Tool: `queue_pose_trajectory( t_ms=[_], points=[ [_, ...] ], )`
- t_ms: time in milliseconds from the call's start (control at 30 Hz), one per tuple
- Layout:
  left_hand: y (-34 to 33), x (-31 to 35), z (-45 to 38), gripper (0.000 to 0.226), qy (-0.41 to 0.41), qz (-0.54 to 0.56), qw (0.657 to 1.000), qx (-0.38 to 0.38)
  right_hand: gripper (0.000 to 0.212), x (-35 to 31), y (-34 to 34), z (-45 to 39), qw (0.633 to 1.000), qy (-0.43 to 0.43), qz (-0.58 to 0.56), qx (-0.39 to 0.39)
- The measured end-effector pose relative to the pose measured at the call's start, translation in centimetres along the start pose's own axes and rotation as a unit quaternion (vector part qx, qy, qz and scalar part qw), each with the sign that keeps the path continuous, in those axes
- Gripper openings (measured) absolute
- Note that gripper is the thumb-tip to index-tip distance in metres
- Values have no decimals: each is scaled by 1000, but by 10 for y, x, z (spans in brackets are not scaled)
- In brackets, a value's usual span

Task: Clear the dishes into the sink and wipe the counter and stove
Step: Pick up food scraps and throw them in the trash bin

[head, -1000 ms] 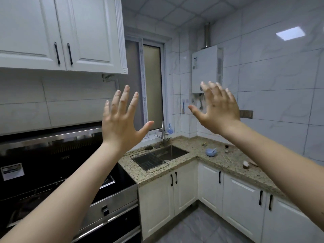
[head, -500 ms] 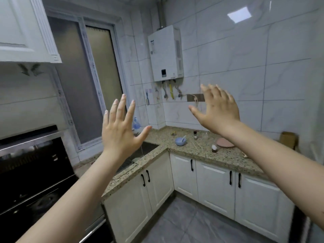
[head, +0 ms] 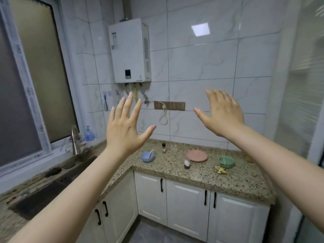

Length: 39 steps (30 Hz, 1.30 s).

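Both hands, left hand (head: 125, 132) and right hand (head: 221, 114), hung spread and empty; clearing hadn't begun, blue bowl (head: 147, 156) likely first.

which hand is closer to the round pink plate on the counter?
Right, though only marginally. The right hand is raised above the round pink plate and slightly to its right. The left hand is raised well to its left, over the small blue bowl. Neither touches anything.

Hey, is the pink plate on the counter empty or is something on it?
Not empty: the pink plate has thin pale sticks lying across its top, likely chopsticks.
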<state>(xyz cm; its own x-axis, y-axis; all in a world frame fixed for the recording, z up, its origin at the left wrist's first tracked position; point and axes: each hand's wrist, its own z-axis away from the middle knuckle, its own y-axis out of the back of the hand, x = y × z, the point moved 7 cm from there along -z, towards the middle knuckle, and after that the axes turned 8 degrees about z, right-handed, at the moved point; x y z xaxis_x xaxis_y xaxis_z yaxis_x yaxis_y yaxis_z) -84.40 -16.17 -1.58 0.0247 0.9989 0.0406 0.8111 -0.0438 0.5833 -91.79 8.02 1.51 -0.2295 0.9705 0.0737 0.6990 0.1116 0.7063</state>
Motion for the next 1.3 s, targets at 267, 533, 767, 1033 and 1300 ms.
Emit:
queue_pose_trajectory(
  t_ms=[267,533,767,1033,1300],
  points=[
    [-89,-41,-30,84,-10,44,998,-33,70,-17,-53,-50,999,-4,39,-21],
    [-157,-71,-50,83,-11,45,996,-75,66,-28,-120,-90,998,2,28,-50],
    [-254,-81,-72,84,-15,40,988,-151,66,-14,-215,-125,996,-5,-4,-84],
    [-386,-53,-148,81,-114,13,966,-233,64,27,-344,-199,989,-10,-23,-142],
    [-495,-86,-167,68,-77,33,952,-294,64,54,-464,-218,975,-36,-41,-216]
  ],
)
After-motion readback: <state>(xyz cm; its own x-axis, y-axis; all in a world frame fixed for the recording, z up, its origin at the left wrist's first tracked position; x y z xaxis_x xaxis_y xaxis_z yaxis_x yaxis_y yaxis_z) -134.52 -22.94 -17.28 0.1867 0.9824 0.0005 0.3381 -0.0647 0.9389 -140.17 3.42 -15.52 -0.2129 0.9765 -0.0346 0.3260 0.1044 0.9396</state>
